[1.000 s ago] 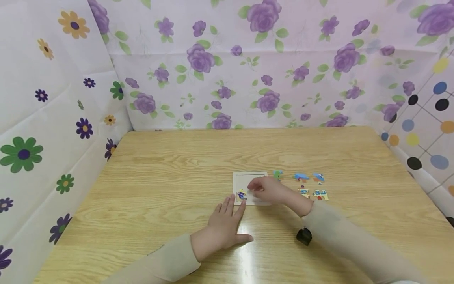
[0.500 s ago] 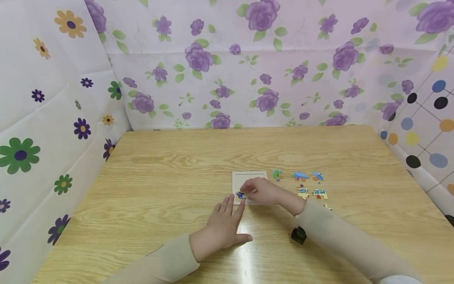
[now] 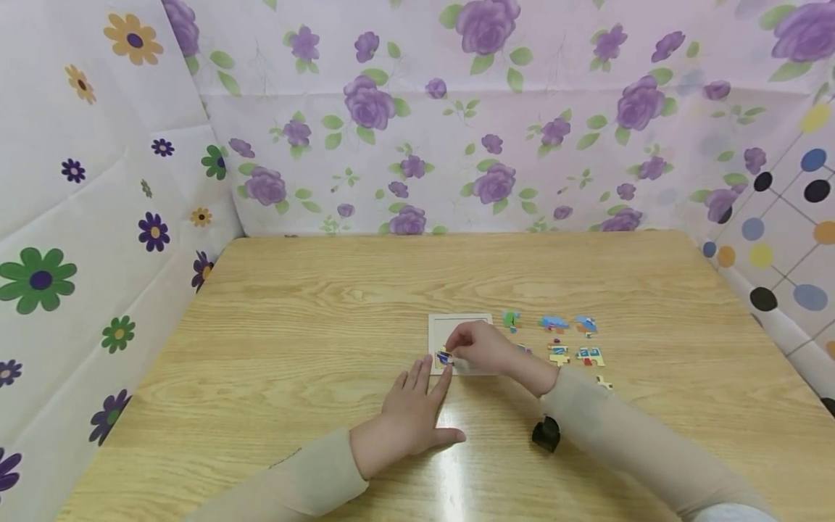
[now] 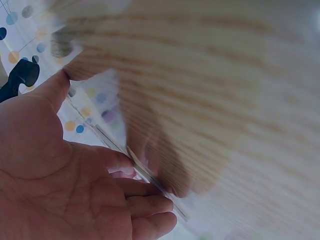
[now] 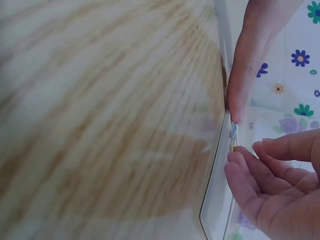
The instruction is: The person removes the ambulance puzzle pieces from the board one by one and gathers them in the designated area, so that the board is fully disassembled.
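A white square puzzle board (image 3: 433,333) with a raised rim lies near the table's middle. In its near left corner is a small blue and yellow puzzle piece (image 3: 444,357). My right hand (image 3: 488,348) reaches over the board, its curled fingertips pinching that piece, which they partly cover. In the right wrist view, thumb and fingers (image 5: 267,175) meet at a yellow edge just above the rim. Flat on the table, my left hand (image 3: 411,413) has its fingers spread, with fingertips touching the board's near left edge. The left wrist view shows that hand's open palm (image 4: 65,180).
Right of the board lie several loose puzzle pieces: a green one (image 3: 511,320), blue ones (image 3: 554,323), yellow ones (image 3: 558,355), and one (image 3: 604,382) nearer the right sleeve. A black object (image 3: 546,433) shows beneath the right forearm. Patterned cloth walls (image 3: 424,130) surround the table.
My right hand has moved left across the board to the piece in the corner, and its fingertips now cover part of it. My left hand has stayed in place.
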Available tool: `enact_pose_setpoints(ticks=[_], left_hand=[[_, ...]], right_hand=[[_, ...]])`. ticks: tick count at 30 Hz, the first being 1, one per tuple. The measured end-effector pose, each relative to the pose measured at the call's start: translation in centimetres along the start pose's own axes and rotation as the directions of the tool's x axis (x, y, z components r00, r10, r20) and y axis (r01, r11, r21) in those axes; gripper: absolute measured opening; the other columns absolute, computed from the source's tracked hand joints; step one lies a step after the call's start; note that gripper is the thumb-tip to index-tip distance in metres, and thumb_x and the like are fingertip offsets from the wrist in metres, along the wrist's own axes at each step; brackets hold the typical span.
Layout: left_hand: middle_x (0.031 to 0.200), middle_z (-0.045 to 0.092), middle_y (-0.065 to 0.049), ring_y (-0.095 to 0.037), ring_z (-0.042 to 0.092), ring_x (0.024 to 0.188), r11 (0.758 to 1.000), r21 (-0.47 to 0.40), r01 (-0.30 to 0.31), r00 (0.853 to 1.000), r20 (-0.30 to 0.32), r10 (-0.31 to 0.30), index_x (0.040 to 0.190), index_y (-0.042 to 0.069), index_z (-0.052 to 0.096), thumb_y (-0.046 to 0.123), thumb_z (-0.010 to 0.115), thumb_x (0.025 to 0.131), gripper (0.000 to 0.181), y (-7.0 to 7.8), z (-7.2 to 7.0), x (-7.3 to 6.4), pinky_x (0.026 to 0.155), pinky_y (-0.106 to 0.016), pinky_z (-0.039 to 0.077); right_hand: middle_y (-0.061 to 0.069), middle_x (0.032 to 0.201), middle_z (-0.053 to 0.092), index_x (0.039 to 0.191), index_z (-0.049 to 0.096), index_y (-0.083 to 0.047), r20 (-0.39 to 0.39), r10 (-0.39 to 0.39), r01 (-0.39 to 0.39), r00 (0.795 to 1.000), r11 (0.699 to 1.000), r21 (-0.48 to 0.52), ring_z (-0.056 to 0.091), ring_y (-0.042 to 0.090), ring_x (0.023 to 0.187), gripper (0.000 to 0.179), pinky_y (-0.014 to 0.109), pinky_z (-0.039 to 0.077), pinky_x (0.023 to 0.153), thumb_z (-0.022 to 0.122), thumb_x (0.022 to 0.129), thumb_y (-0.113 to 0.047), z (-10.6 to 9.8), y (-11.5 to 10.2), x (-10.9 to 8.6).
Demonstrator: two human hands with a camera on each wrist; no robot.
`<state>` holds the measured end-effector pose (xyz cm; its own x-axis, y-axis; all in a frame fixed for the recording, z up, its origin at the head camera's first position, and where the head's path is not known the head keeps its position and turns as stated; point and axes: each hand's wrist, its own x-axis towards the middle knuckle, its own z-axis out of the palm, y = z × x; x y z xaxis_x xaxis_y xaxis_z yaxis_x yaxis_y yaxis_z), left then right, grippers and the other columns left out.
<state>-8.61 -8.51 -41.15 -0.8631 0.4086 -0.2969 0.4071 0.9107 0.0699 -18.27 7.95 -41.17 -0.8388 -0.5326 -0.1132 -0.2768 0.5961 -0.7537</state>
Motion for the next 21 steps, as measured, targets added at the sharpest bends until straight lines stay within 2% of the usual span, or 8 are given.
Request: enact_pose_setpoints(ticks=[8,13,21], left_hand=[[0.157,0.017,-0.020,-0.033,0.020,0.145,1.000,0.019,0.006,1.000,-0.009,-0.006,0.153,0.016,0.022,0.072,0.049,0.082,0.093,0.0,0.3,0.1,0.114,-0.046,0.025],[0.157,0.017,-0.020,-0.032,0.020,0.145,0.999,0.035,0.007,1.000,-0.011,-0.006,0.153,0.017,0.022,0.073,0.047,0.082,0.094,0.0,0.5,0.2,0.114,-0.045,0.026],[0.156,0.018,-0.021,-0.032,0.020,0.145,0.999,0.040,0.004,1.000,-0.014,-0.004,0.152,0.016,0.023,0.072,0.048,0.083,0.093,0.0,0.5,0.2,0.114,-0.045,0.027]], right_hand=[[0.011,0.093,0.068,0.092,0.066,0.001,-0.037,0.085,-0.082,0.996,0.994,0.078,0.060,0.016,0.085,0.012,0.027,0.049,0.075,0.055,0.087,0.003,0.3,-0.1,0.4],[0.012,0.091,0.068,0.092,0.065,0.003,-0.083,0.113,-0.104,0.990,0.989,0.110,0.059,0.016,0.082,0.011,0.024,0.047,0.070,0.056,0.086,0.004,0.7,-0.4,0.4],[0.011,0.092,0.065,0.097,0.064,0.003,-0.110,0.153,-0.136,0.982,0.980,0.147,0.058,0.018,0.086,0.013,0.029,0.049,0.077,0.057,0.086,0.001,1.2,-0.7,0.3]])
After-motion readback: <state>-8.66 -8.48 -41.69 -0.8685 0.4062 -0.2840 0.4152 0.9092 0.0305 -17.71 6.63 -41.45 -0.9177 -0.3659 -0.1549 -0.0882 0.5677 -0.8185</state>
